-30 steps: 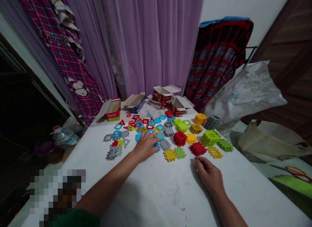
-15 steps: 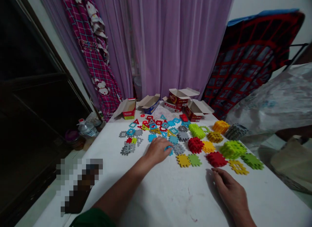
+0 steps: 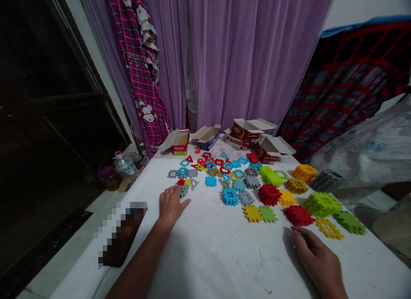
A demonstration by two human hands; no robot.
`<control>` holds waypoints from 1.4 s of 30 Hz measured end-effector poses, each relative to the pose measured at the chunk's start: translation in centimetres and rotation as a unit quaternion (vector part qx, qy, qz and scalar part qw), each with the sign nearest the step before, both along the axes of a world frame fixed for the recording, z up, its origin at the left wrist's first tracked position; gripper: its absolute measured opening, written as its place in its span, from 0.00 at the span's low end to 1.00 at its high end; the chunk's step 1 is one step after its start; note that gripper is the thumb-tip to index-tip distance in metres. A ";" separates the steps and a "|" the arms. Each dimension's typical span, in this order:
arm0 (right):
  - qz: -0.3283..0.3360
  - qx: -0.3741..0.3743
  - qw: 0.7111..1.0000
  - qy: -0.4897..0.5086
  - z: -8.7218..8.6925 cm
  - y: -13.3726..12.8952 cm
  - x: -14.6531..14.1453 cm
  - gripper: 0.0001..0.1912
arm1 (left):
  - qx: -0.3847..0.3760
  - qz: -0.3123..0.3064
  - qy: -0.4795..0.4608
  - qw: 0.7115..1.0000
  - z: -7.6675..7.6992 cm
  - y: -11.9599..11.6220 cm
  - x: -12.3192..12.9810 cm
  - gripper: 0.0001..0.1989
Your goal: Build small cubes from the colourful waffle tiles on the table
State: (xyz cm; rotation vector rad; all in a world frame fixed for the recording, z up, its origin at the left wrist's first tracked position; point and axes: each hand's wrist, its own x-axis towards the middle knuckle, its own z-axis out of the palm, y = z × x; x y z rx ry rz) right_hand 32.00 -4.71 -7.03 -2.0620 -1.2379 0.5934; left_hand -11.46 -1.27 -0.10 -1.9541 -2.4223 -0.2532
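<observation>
My left hand (image 3: 171,206) reaches over the table's left side, thumb spread and fingers stretched. Its fingertips are at grey interlocking plastic pieces (image 3: 184,191), which they partly cover; whether they press on them is hard to see. Just beyond lie a small red piece (image 3: 181,182) and a lime piece (image 3: 187,182). My right hand (image 3: 317,258) rests on its side at the near right, fingers curled together with nothing visible in them. Closest to it are a red stack (image 3: 299,215) and a yellow window piece (image 3: 329,228). A blue stack (image 3: 230,196) stands between the hands.
Loose red, blue and grey pieces spread over the middle, with sorted stacks such as the lime one (image 3: 322,204) at right. Opened boxes, including a red one (image 3: 181,143) and a blue one (image 3: 209,140), line the back. A dark phone-like object (image 3: 120,243) lies at the left edge.
My left hand has moved left from the blue stack to the grey pieces, uncovering the blue stack. My right hand stays in place on the table. The view has shifted slightly left.
</observation>
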 end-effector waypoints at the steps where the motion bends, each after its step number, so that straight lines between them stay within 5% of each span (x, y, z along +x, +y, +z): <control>1: -0.001 0.001 1.000 -0.003 0.1 0.0 -0.1 0.34 | 0.005 -0.008 0.007 1.000 0.1 0.1 0.0 0.24; 7: -0.001 0.041 0.999 -0.015 0.3 -0.1 -0.5 0.30 | 0.074 -0.035 -0.093 0.992 0.8 0.9 -0.1 0.13; 11: -0.016 0.076 0.997 -0.024 0.6 -0.3 -1.1 0.28 | 0.025 -0.022 -0.375 0.926 -0.8 2.2 2.3 0.19; 13: -0.020 0.087 0.996 -0.025 1.0 -0.3 -1.4 0.28 | -0.021 -0.031 -0.437 0.899 -1.7 2.8 3.7 0.23; 19: -0.015 0.079 0.997 -0.021 2.1 -0.5 -2.1 0.28 | 0.013 -0.103 -0.274 0.956 -1.5 2.5 4.0 0.18; 27: -0.018 0.082 0.996 -0.019 2.0 -0.6 -2.2 0.28 | -0.036 -0.155 -0.152 0.975 -0.7 0.9 3.0 0.27; 35: -0.015 0.110 0.993 -0.031 1.2 -0.5 -1.7 0.27 | -0.044 -0.158 -0.148 0.975 -0.1 0.9 3.6 0.16; 42: 0.001 0.102 0.995 -0.016 0.4 -0.6 -1.6 0.26 | -0.034 -0.160 -0.186 0.969 0.1 0.4 4.2 0.17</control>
